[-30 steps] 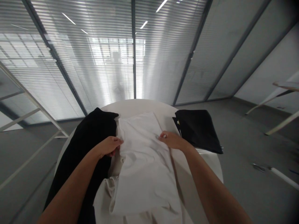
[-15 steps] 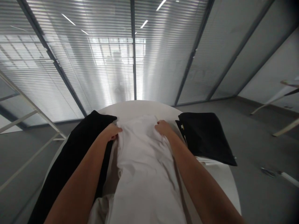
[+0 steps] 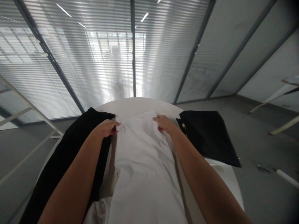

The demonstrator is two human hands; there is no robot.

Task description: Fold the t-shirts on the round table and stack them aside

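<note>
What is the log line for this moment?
left hand: edge of white cloth garment | right hand: same garment | surface: round white table

White cloth (image 3: 142, 174) — plain; black garment (image 3: 70, 168) — solid.

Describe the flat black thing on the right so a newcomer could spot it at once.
Find the round white table before the glass wall. Past the right hand and white cloth, at its right edge, lies a flat black item. Unlike the long black cloth on the left, it shows a small yellow mark.

Hands (image 3: 105, 128) (image 3: 164, 123) on white cloth (image 3: 142, 168) top edge, round table (image 3: 137, 105).
</note>
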